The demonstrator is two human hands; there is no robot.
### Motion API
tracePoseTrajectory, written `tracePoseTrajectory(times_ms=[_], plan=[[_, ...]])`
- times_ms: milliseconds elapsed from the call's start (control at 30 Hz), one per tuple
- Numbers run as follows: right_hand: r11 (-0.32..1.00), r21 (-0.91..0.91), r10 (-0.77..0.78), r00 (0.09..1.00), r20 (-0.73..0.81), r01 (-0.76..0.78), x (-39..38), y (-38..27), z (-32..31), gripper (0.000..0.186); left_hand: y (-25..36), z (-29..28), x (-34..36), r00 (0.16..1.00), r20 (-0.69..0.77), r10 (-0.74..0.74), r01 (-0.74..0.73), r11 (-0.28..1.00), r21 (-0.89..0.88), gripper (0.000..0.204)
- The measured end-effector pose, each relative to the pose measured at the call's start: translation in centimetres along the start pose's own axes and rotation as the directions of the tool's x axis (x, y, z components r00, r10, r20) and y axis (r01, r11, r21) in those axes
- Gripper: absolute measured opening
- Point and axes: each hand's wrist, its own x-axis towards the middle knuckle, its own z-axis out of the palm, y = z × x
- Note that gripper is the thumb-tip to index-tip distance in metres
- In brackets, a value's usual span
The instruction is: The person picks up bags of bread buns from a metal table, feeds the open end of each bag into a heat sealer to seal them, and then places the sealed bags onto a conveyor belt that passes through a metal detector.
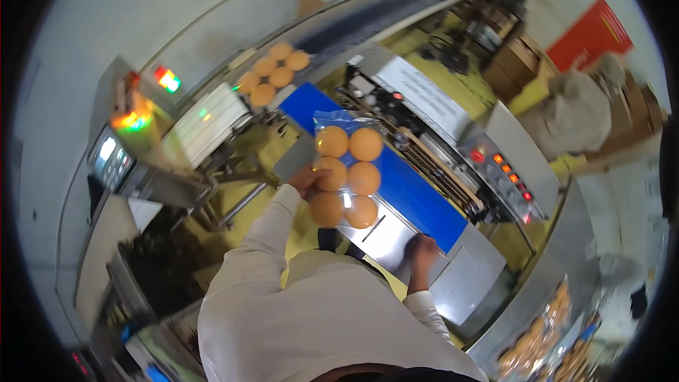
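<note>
Positioning looks like the step — left hand (pixel 304 180) gripping a clear bag of six round buns (pixel 346 175) partly over the blue conveyor belt (pixel 423 205), right hand (pixel 423 252) of unclear grasp — with lowering it flat probably called for next.

The round buns (pixel 363 178) are golden-orange, their bag (pixel 329 119) clear, the belt (pixel 417 197) plain blue, the sleeves (pixel 259 244) off-white.

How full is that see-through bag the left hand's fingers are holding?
Full, or nearly so: six round buns show through the clear bag, filling most of its length.
</note>
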Motion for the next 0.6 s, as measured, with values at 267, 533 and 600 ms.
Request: tracePoseTrajectory(times_ms=[267,533,600], plan=[[0.998,-0.035,-0.034,0.902,0.429,0.054,1.9,-6.2,10.0,0.01,-5.7,-3.8,-11.9,0.912,-0.409,-0.011,-0.128,0.942,-0.31,0.061],[0.998,0.051,-0.01,0.732,0.681,-0.034,-4.8,-12.1,24.6,0.012,-16.8,-25.6,-27.9,0.316,-0.941,0.117,-0.564,0.821,-0.087,0.046],[0.997,0.045,0.014,0.691,0.723,-0.068,-7.4,-12.9,28.8,0.012,-20.3,-34.5,-31.4,-0.062,-0.981,0.186,-0.414,0.889,0.194,0.063]])
